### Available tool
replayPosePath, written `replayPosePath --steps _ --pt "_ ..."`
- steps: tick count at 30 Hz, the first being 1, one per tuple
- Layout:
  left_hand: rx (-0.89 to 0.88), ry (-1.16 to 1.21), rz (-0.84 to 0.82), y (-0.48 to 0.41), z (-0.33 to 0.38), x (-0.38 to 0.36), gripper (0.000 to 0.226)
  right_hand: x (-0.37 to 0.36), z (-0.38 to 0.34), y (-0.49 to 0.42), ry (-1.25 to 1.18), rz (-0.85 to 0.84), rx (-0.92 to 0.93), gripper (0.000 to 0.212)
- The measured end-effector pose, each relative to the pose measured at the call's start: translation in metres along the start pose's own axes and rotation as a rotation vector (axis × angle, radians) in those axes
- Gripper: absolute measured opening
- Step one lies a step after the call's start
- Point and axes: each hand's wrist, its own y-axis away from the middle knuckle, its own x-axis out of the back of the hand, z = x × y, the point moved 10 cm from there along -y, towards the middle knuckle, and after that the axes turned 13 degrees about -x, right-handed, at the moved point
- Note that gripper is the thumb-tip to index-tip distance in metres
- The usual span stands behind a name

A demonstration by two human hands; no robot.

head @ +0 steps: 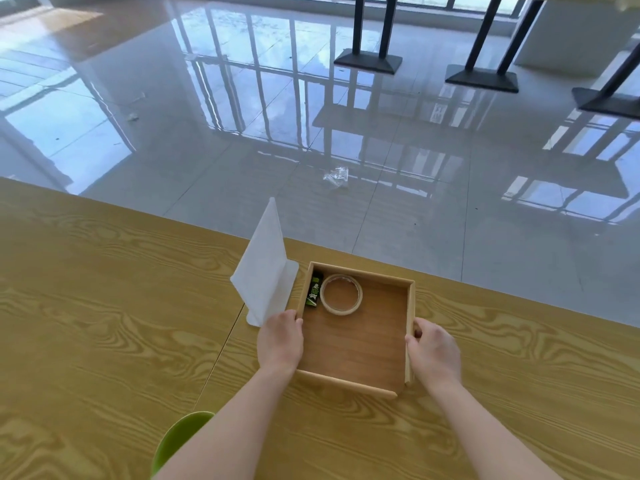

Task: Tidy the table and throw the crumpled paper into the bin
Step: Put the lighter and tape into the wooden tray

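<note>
A square wooden tray [360, 344] sits on the light wood table [104, 306] near its far edge. My left hand [280, 341] grips the tray's left wall and my right hand [434, 351] grips its right wall. Inside, at the far left corner, lie a roll of clear tape [341, 294] and a small black and green packet [314, 291]. A white upright sign holder [265, 268] stands just left of the tray, touching or nearly touching my left hand. No crumpled paper shows on the table.
A green rounded object [173, 441], perhaps a chair back or bin rim, pokes up at the table's near edge under my left forearm. Beyond the table is a glossy tiled floor with a crumpled clear wrapper [336, 176] and black table bases [367, 60].
</note>
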Motion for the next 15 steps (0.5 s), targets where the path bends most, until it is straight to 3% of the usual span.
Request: replayPosePath --steps 15 --pt "0.005 -0.003 -0.029 -0.013 -0.004 0.001 0.028 -0.002 -0.008 -0.005 -0.017 0.027 -0.014 0.02"
